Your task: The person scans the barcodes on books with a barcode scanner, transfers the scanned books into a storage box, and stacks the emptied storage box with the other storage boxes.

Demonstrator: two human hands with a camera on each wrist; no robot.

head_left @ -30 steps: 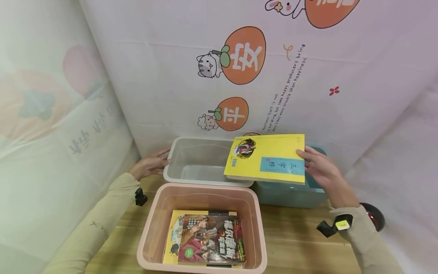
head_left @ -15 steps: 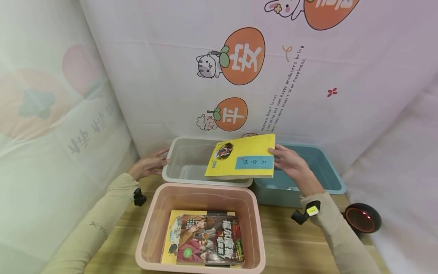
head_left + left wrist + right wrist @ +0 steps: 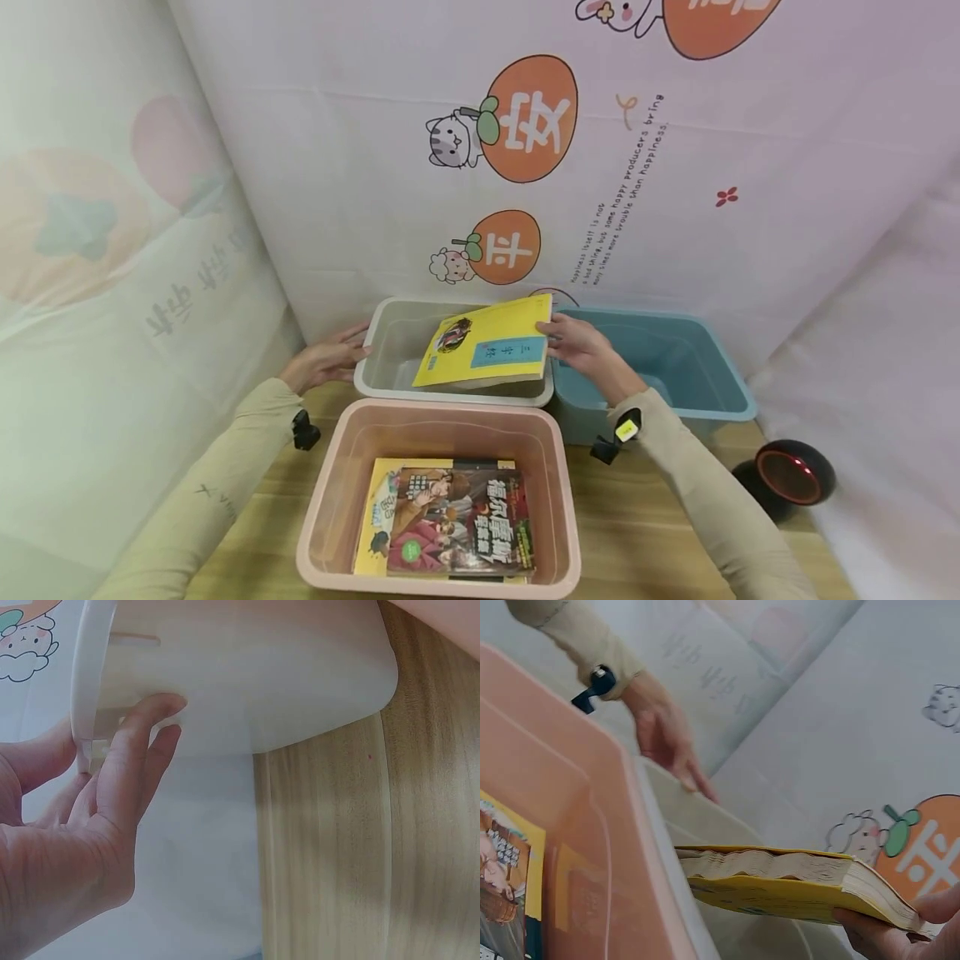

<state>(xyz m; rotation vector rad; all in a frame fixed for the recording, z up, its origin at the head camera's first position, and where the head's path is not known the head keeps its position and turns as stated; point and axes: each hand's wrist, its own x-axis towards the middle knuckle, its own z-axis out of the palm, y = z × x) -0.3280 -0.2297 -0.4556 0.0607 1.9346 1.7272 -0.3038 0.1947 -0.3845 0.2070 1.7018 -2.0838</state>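
Observation:
A thick yellow book (image 3: 498, 321) with a blue title label is over the light grey bin (image 3: 386, 333), tilted, its left end lower. My right hand (image 3: 583, 348) grips the book's right end, thumb on the cover. In the right wrist view the book's page edges (image 3: 780, 866) face the camera, and the fingers (image 3: 874, 934) hold it from below. At the bin's left end is my left hand (image 3: 324, 364). The left wrist view shows its thumb at the bin rim (image 3: 88, 690) and its fingers (image 3: 131, 750) against the outer wall, pinching the rim.
A pink bin (image 3: 348, 492) in front holds stacked books, a comic-style cover (image 3: 465, 521) on top. To the right stands a blue bin (image 3: 675, 358). A round black device (image 3: 795, 473) with a red ring is at the right on the wooden table (image 3: 637, 533).
My right hand has carried the yellow book leftward, from over the blue bin to over the grey bin, and its left end has dipped. My left hand has stayed at the grey bin.

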